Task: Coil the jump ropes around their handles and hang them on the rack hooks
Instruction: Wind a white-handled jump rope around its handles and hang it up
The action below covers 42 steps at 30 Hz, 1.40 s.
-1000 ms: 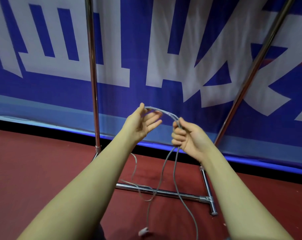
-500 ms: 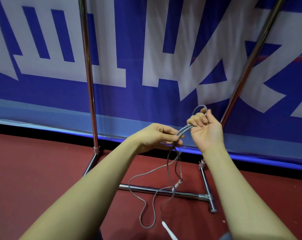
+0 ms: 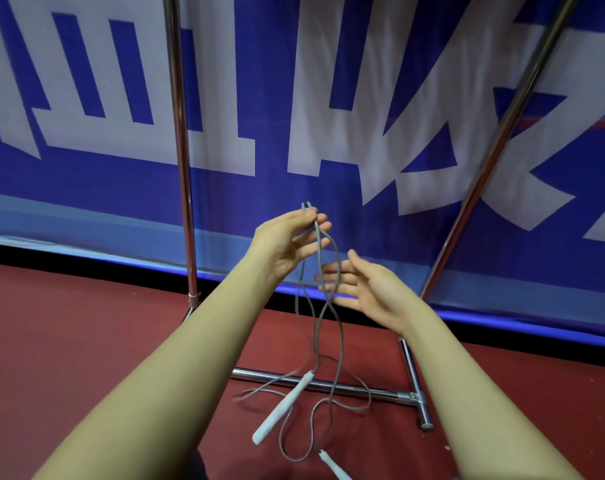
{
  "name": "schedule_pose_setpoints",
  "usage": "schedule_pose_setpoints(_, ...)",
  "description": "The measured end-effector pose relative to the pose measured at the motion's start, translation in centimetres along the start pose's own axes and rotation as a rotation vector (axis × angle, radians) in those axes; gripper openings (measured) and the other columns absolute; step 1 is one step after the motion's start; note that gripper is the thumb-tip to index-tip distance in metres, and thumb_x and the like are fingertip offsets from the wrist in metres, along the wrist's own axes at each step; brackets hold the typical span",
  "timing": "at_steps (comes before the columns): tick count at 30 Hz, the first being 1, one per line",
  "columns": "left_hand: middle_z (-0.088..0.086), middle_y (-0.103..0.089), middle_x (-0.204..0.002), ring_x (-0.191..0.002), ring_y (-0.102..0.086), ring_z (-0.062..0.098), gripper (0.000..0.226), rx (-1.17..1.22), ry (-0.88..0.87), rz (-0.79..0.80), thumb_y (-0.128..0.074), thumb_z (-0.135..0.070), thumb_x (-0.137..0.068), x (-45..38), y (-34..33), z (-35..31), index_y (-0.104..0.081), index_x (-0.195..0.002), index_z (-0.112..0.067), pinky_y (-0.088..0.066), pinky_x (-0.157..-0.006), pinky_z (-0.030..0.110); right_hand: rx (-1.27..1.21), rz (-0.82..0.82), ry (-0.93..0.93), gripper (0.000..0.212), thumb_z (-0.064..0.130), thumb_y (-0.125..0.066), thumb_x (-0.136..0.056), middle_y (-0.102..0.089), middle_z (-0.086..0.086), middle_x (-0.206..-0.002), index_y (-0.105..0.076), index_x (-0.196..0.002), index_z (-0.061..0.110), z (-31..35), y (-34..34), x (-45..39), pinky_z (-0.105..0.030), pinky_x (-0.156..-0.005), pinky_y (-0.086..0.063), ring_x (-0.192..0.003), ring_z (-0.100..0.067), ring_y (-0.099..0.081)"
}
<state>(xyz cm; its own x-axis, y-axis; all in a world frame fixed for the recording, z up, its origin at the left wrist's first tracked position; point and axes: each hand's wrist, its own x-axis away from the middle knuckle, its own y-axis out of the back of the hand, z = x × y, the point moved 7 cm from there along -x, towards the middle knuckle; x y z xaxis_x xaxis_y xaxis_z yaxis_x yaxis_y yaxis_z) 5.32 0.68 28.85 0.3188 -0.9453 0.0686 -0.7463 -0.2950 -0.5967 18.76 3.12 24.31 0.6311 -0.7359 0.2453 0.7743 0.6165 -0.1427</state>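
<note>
The left hand [image 3: 287, 242] pinches a fold of the grey rope [image 3: 320, 258] between thumb and fingertips, the fold's tip poking up above the fingers. The right hand [image 3: 370, 289] is lower and to the right, palm turned inward, fingers straight; strands of rope hang in front of its fingertips. The rope drops in loose loops to the red floor [image 3: 69, 341]. One white handle [image 3: 282, 408] dangles aslant, crossing the rack [image 3: 329, 384] base bar; a second handle [image 3: 334, 465] shows at the bottom edge. Two rack poles rise before a blue banner [image 3: 259, 81] with white characters.
</note>
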Motion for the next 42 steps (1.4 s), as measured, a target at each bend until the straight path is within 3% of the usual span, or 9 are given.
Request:
schedule_pose_setpoints(3, 0.008, -0.069, -0.071, -0.063, -0.071, 0.017, 0.009, 0.080, -0.024, -0.080, -0.057, -0.001, -0.093, -0.1, 0.6, -0.4, -0.061, -0.086, -0.002, -0.060, -0.059, 0.032, 0.059, 0.076, -0.008, 0.034, 0.034, -0.042, -0.100, -0.071, -0.012, -0.103, -0.062, -0.111, 0.009, -0.6, -1.3, 0.1, -0.034, -0.087, -0.052, -0.093, -0.020, -0.068)
schedule_pose_setpoints(7, 0.011, -0.065, -0.080, -0.058, -0.070, 0.016, 0.010, 0.156, -0.030, -0.176, -0.057, -0.001, -0.094, -0.2, 1.8, -0.5, -0.059, -0.084, 0.000, -0.059, -0.053, 0.031, 0.240, 0.123, 0.087, 0.024, 0.008, -0.061, -0.089, -0.072, -0.007, -0.093, -0.061, -0.113, 0.007, -0.6, -2.2, 0.2, -0.025, -0.082, -0.053, -0.085, -0.014, -0.069)
schedule_pose_setpoints(13, 0.011, -0.064, -0.081, -0.064, -0.070, 0.018, 0.013, 0.206, -0.001, -0.157, -0.056, -0.004, -0.096, -0.4, 2.3, -0.7, -0.058, -0.083, -0.001, -0.060, -0.057, 0.032, 0.270, 0.055, 0.171, 0.017, -0.004, -0.056, -0.090, -0.073, -0.003, -0.076, -0.066, -0.100, 0.006, 0.5, -1.9, 0.0, -0.020, -0.068, -0.053, -0.068, -0.010, -0.068)
schedule_pose_setpoints(16, 0.013, -0.066, -0.084, -0.073, -0.069, 0.022, 0.018, 0.127, 0.075, -0.099, -0.053, -0.014, -0.098, -0.6, 2.4, -0.5, -0.059, -0.084, -0.004, -0.059, -0.067, 0.035, 0.243, 0.009, 0.219, 0.017, -0.002, -0.054, -0.092, -0.073, -0.001, -0.076, -0.066, -0.098, 0.009, 1.5, -1.1, 0.3, -0.022, -0.070, -0.055, -0.070, -0.011, -0.069)
schedule_pose_setpoints(22, 0.015, -0.064, -0.092, -0.082, -0.062, 0.027, 0.039, -0.361, 0.430, 0.074, -0.034, -0.035, -0.103, 0.6, 2.1, 4.3, -0.057, -0.093, -0.005, -0.049, -0.078, 0.036, -0.159, -0.151, 0.353, 0.019, -0.006, -0.046, -0.094, -0.071, -0.002, -0.069, -0.063, -0.097, 0.001, 3.9, 1.3, 0.8, -0.026, -0.067, -0.059, -0.068, -0.013, -0.070)
schedule_pose_setpoints(26, 0.009, -0.069, -0.100, -0.091, -0.062, 0.020, 0.052, -0.561, 0.532, 0.384, -0.026, -0.047, -0.102, 1.9, 0.6, 6.6, -0.063, -0.101, -0.011, -0.045, -0.090, 0.032, -0.424, -0.219, 0.436, 0.020, -0.006, -0.043, -0.096, -0.071, -0.003, -0.072, -0.062, -0.096, 0.000, 4.8, 2.7, 1.2, -0.027, -0.067, -0.058, -0.070, -0.014, -0.070)
schedule_pose_setpoints(31, 0.005, -0.072, -0.090, -0.091, -0.068, 0.017, 0.016, -0.640, 0.298, 0.479, -0.056, -0.021, -0.095, 2.5, -1.3, 6.0, -0.068, -0.100, -0.012, -0.047, -0.097, 0.031, -0.581, -0.281, 0.469, 0.019, -0.005, -0.041, -0.097, -0.071, -0.005, -0.074, -0.060, -0.096, -0.001, 4.9, 3.8, 1.6, -0.027, -0.071, -0.060, -0.072, -0.016, -0.071)
schedule_pose_setpoints(37, 0.004, -0.073, -0.077, -0.071, -0.071, 0.015, 0.005, -0.600, 0.181, 0.340, -0.064, -0.008, -0.089, 2.0, -1.2, 5.1, -0.069, -0.089, -0.011, -0.056, -0.072, 0.031, -0.596, -0.295, 0.430, 0.016, -0.001, -0.043, -0.098, -0.072, -0.012, -0.090, -0.059, -0.101, -0.001, 4.2, 4.5, 1.0, -0.030, -0.070, -0.060, -0.083, -0.019, -0.072)
schedule_pose_setpoints(42, 0.003, -0.072, -0.078, -0.068, -0.072, 0.015, 0.003, -0.306, 0.103, 0.126, -0.063, -0.010, -0.090, 1.0, -0.7, 3.0, -0.067, -0.090, -0.010, -0.057, -0.056, 0.028, -0.300, -0.232, 0.161, 0.025, 0.024, -0.046, -0.100, -0.069, -0.011, -0.110, -0.062, -0.107, 0.006, 1.4, 4.0, 0.1, -0.036, -0.080, -0.053, -0.108, -0.023, -0.064)
